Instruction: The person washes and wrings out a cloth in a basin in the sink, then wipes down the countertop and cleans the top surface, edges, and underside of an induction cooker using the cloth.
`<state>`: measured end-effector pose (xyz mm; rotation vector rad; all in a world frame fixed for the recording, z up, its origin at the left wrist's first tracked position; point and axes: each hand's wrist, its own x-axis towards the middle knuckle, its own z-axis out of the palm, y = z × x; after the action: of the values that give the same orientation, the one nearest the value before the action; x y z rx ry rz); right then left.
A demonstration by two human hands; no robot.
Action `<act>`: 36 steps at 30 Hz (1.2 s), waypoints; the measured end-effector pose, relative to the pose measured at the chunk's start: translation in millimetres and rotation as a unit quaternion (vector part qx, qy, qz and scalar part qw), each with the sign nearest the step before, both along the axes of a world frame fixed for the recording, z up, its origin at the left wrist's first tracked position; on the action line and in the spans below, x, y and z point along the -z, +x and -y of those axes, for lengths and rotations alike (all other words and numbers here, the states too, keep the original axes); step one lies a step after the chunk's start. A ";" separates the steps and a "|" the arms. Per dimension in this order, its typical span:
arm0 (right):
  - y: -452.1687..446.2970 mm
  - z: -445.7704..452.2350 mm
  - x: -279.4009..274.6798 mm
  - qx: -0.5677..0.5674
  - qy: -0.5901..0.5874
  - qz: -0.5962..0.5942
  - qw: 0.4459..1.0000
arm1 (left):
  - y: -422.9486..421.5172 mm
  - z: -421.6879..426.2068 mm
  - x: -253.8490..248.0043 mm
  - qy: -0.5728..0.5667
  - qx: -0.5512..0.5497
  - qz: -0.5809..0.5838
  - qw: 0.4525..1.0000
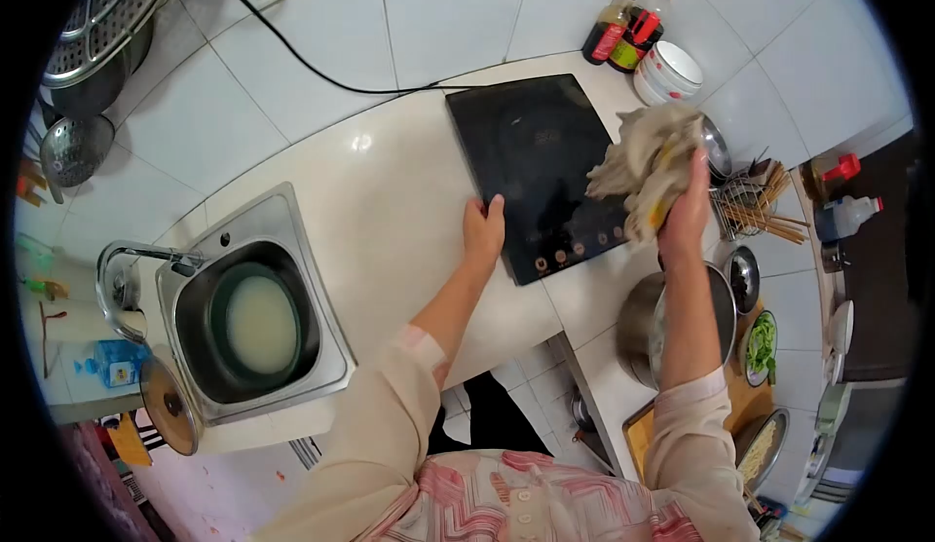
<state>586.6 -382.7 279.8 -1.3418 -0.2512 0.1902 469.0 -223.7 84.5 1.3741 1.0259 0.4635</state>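
A black induction cooktop [531, 157] lies at a slant on the pale counter, its cord running to the wall socket. At its near left edge, my left hand [484, 232] grips the side, thumb on top and fingers hidden below. My right hand [686, 209] holds up a crumpled grey-beige cloth [651, 157] with yellowish patches, above the right edge of the cooktop. Most of the right fingers are behind the cloth.
At left a steel sink [326, 323] holds a basin of cloudy liquid [261, 323]. Sauce bottles [611, 28], stacked bowls [670, 70] and a chopstick rack [750, 206] stand back right. Nearer are a steel pot [638, 333], a plate of greens [760, 345] and a wooden board [640, 437].
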 end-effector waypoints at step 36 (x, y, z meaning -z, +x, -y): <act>-120.5 -188.7 151.2 -0.344 -0.330 0.547 0.688 | -164.3 -40.6 4.2 0.059 -0.113 0.061 0.990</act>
<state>466.1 -194.0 128.5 -1.8919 -1.8829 0.0698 304.7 -183.1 80.3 1.3212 1.0706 0.7775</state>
